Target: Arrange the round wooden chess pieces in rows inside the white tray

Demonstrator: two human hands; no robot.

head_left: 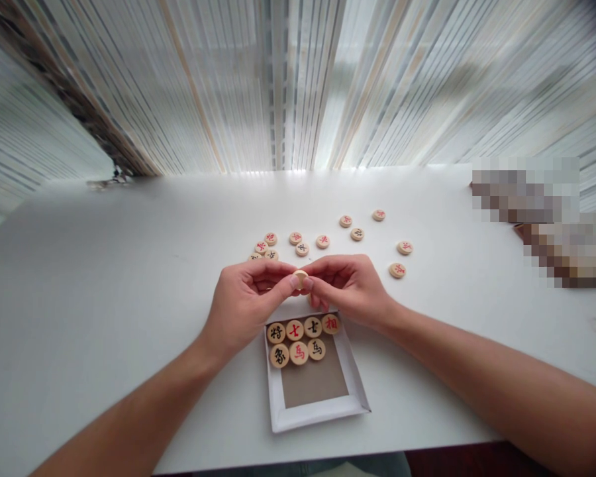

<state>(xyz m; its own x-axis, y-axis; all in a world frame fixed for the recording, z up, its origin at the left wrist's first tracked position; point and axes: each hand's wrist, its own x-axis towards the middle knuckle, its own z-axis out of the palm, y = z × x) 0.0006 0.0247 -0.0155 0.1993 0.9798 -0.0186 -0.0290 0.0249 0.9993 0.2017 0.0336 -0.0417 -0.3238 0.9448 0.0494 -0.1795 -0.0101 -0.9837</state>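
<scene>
One disc (pixel 300 277) partly behind fingers (pixel 281 289)

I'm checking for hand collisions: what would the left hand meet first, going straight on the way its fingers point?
The bare left hand would likely meet the bare right hand first, beyond the small, round, pale wood-coloured piece both already hold; the hands look very close, though exact depth is unclear.

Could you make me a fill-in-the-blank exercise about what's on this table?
The left hand and right hand touch one and the ____ round piece. In the box, the farther row holds ____ pieces. That row's rightmost piece is marked in ____. Loose pieces lie on a table coloured ____.

Missing words: same; four; red; white
</scene>
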